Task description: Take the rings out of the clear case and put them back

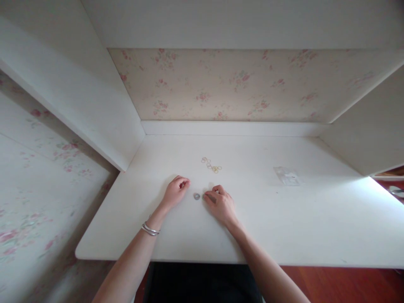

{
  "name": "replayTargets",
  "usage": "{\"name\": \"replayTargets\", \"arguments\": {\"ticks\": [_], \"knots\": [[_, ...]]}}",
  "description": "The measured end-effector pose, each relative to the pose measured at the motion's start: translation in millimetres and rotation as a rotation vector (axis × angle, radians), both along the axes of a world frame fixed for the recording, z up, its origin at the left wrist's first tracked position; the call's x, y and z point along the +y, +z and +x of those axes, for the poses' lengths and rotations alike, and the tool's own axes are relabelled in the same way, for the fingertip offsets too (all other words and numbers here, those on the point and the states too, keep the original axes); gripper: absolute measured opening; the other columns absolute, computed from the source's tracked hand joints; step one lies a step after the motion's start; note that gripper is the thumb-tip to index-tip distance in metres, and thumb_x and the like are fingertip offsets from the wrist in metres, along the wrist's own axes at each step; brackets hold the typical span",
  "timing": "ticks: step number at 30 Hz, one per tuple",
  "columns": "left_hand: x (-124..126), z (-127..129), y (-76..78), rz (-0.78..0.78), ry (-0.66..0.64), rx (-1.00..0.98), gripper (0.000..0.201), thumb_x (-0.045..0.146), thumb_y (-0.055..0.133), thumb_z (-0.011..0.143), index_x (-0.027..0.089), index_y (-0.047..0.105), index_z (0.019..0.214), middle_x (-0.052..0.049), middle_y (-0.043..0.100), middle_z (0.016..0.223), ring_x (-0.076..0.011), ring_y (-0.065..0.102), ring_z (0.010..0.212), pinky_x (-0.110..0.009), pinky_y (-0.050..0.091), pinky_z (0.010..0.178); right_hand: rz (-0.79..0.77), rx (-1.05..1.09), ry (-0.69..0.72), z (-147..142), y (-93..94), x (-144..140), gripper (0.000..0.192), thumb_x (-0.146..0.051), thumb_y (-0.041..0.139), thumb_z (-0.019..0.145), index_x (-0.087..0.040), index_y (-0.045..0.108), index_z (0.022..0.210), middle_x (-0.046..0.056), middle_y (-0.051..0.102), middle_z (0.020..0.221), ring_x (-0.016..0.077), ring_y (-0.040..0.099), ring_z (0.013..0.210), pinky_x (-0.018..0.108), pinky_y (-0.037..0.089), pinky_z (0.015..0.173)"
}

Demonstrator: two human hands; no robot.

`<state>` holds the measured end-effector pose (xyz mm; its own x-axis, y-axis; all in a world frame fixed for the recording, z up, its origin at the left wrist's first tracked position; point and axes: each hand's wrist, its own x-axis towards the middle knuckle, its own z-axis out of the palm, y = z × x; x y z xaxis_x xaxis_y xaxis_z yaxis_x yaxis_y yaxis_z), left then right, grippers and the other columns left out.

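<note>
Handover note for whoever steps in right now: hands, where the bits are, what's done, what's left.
Left hand: resting on the white desk, fingers curled; whether it pinches anything cannot be told.
Right hand: on the desk, fingertips right beside a small grey round piece; contact not clear.
Small yellow rings: loose cluster on the desk beyond the hands, untouched.
Clear plastic bag: flat on the desk to the right, apart from the hands.
Done: nothing visibly assembled or sorted.
Left: rings and bag have not been handled; only the grey piece is in hand's reach.
</note>
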<state>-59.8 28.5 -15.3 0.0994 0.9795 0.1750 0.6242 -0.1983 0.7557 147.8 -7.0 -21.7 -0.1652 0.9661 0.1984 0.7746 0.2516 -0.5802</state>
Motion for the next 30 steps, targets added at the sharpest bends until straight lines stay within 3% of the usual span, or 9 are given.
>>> {"name": "replayTargets", "arguments": {"ticks": [18,26,30], "knots": [[0,-2,-3.7,0.008,0.028,-0.013,0.023,0.034,0.047,0.086,0.019,0.064,0.085,-0.002,0.062,0.083,-0.013,0.055,0.073,-0.024,0.044,0.068,-0.014,0.004,0.001,-3,4.2,-1,0.019,-0.034,0.052,0.085,-0.031,0.071,0.083,0.001,0.061,0.091,0.0131,0.057,0.074,0.027,0.039,0.069],[0,-3,-4.4,0.012,0.026,-0.012,0.023,0.034,0.046,0.087,0.019,0.064,0.086,-0.003,0.062,0.084,-0.0133,0.056,0.074,-0.025,0.044,0.07,-0.022,0.107,-0.035,3,-4.7,-5,0.025,-0.04,0.048,0.087,-0.029,0.07,0.087,0.002,0.058,0.097,0.0107,0.056,0.067,0.026,0.043,0.067],[-1,-2,-5.2,0.005,0.036,-0.005,0.024,0.034,0.046,0.087,0.019,0.065,0.086,-0.003,0.062,0.085,-0.0136,0.057,0.075,-0.025,0.045,0.07,0.026,0.072,0.036,8,-3.9,-13,0.02,-0.037,0.054,0.083,-0.028,0.067,0.094,0.003,0.056,0.1,0.0146,0.057,0.08,0.03,0.044,0.077]]}}
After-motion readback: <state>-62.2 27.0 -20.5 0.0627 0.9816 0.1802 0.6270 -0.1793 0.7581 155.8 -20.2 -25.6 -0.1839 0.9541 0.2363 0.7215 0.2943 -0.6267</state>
